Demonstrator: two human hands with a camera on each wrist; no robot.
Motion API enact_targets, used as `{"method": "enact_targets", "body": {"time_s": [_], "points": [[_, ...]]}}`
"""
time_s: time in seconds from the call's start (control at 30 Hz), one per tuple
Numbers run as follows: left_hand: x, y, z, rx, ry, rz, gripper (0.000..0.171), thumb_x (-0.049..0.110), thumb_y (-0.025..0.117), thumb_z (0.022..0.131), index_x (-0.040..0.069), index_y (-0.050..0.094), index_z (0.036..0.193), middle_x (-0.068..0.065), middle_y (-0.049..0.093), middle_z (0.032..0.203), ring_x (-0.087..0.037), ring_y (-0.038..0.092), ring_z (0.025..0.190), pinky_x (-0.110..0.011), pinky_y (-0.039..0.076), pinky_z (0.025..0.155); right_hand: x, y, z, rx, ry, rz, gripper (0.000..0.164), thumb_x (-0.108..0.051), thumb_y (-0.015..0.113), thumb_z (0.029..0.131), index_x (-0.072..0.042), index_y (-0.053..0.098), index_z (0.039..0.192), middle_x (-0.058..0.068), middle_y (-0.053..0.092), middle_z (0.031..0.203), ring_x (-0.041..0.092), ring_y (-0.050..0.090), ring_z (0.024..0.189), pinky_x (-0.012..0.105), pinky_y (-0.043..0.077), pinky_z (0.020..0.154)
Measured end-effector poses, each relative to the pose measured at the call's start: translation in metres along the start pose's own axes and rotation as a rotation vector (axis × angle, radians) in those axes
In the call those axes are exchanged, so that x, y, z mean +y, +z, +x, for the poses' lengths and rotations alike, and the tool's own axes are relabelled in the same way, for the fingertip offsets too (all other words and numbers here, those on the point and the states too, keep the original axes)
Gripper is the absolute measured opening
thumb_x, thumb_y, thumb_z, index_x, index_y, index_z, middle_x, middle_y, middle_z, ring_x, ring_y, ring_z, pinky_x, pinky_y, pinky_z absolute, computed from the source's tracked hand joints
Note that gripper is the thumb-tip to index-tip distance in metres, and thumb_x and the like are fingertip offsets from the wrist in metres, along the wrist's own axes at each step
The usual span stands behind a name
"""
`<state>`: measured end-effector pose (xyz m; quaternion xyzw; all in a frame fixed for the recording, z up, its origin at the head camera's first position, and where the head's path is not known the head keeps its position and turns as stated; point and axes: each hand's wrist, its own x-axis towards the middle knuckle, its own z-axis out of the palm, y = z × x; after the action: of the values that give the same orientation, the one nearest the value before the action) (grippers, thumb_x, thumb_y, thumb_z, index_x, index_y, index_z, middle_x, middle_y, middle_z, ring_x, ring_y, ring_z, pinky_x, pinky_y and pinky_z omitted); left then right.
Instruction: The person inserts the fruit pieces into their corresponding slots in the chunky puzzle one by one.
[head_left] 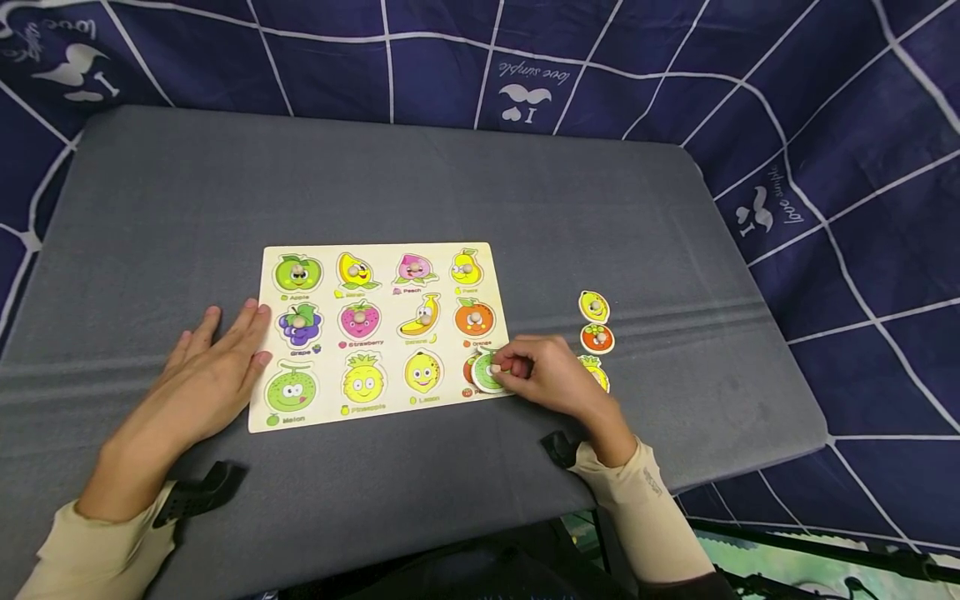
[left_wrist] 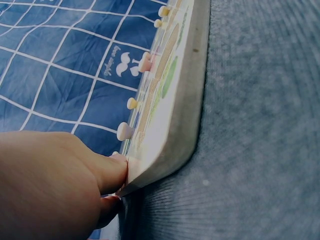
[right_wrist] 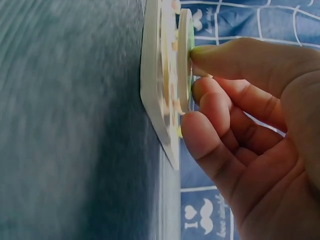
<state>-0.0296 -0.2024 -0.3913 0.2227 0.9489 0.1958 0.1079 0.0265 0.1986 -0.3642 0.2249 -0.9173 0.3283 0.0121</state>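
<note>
Step in hand, by judgement: placing the melon piece (head_left: 485,375) in the fruit board (head_left: 389,308). Held in the right grip (head_left: 547,372), pinched at the fingertips, green face up, over the board's lower right corner, partly covering a printed red fruit (head_left: 469,368) directly below. Contact between piece and board: cannot tell. Do not seat here; wrong outline, judging by the print.

Next move, by judgement: carry leftward from the right grip, past the lemon slot (head_left: 423,372) and the pineapple slot (head_left: 364,379), to the melon slot (head_left: 292,389), just beside the left grip (head_left: 202,375). Pass clear of the orange piece (head_left: 466,325), seated just ahead of the right grip. Match the outline before lowering. Let go only once flat.

Left grip: released, fingers extended on the desk (head_left: 375,183), thumb touching the board's edge; suited to steadying during seating.

Leave for later steps: lemon piece (head_left: 594,307), red fruit piece (head_left: 597,338) and pineapple piece (head_left: 597,372), lined up on the desk to the right of the right grip, pineapple piece nearest and partly hidden behind the wrist.
</note>
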Motion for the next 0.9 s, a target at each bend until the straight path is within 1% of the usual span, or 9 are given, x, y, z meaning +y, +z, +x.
{"method": "enact_targets", "body": {"time_s": [0.23, 0.4, 0.67, 0.9], "points": [[0.0, 0.0, 0.0, 0.001, -0.001, 0.002, 0.056, 0.024, 0.033, 0.1, 0.009, 0.007, 0.147, -0.014, 0.004, 0.151, -0.048, -0.007, 0.132, -0.064, -0.005, 0.1, -0.003, 0.006, 0.006, -0.014, -0.015, 0.013, 0.006, -0.013, 0.072, 0.076, -0.012, 0.068, 0.08, -0.011, 0.054, 0.065, 0.004, 0.051, 0.057, 0.017, 0.041, 0.052], [0.0, 0.0, 0.0, -0.001, -0.004, 0.006, 0.056, 0.023, 0.034, 0.1, 0.008, 0.007, 0.147, -0.016, 0.005, 0.151, -0.049, -0.006, 0.132, -0.064, -0.004, 0.1, -0.007, 0.009, 0.012, -0.016, -0.041, 0.013, 0.006, -0.013, 0.072, 0.077, -0.012, 0.068, 0.08, -0.01, 0.054, 0.066, 0.003, 0.05, 0.058, 0.017, 0.041, 0.052], [0.001, 0.001, 0.0, -0.005, -0.007, 0.004, 0.056, 0.023, 0.034, 0.1, 0.007, 0.008, 0.147, -0.016, 0.005, 0.151, -0.049, -0.006, 0.132, -0.065, -0.003, 0.1, -0.014, 0.018, 0.022, 0.013, -0.061, 0.001, 0.004, -0.012, 0.071, 0.077, -0.011, 0.068, 0.08, -0.01, 0.054, 0.066, 0.003, 0.05, 0.058, 0.015, 0.041, 0.053], [0.001, 0.001, 0.0, -0.013, -0.019, 0.001, 0.056, 0.024, 0.033, 0.1, 0.008, 0.007, 0.147, -0.016, 0.005, 0.151, -0.049, -0.006, 0.132, -0.065, -0.003, 0.099, -0.021, 0.024, 0.028, -0.006, -0.113, 0.021, 0.004, -0.011, 0.07, 0.077, -0.01, 0.068, 0.08, -0.009, 0.054, 0.066, 0.003, 0.05, 0.058, 0.013, 0.04, 0.053]]}}
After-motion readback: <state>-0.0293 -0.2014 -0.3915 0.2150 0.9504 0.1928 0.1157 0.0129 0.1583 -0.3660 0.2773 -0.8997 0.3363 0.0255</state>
